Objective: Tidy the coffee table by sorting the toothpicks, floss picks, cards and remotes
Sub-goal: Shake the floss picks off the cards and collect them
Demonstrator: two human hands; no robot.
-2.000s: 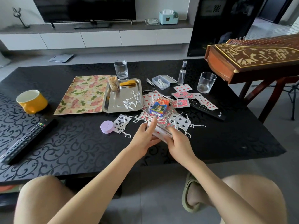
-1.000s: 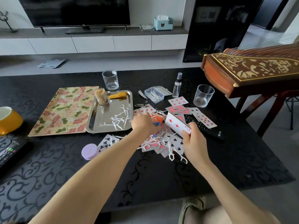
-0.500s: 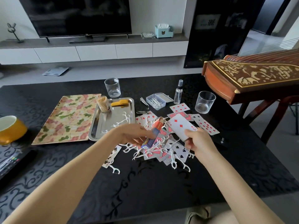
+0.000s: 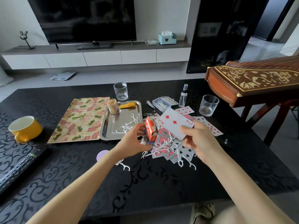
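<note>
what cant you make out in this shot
Head view only:
Right remote: mostly hidden behind the right hand and its cards; how many cards sit under the three of diamonds is hidden.
Left remote: cut off by the left edge.
Lilac round thing: half covered by the left forearm.
Card box in the left hand: print blurred.

A dark television (image 4: 84, 18) stands on a low white cabinet (image 4: 100, 58) against a pale wall (image 4: 161, 13) — grey floor (image 4: 113, 75) below, a wooden zither (image 4: 258, 80) at right.
</note>
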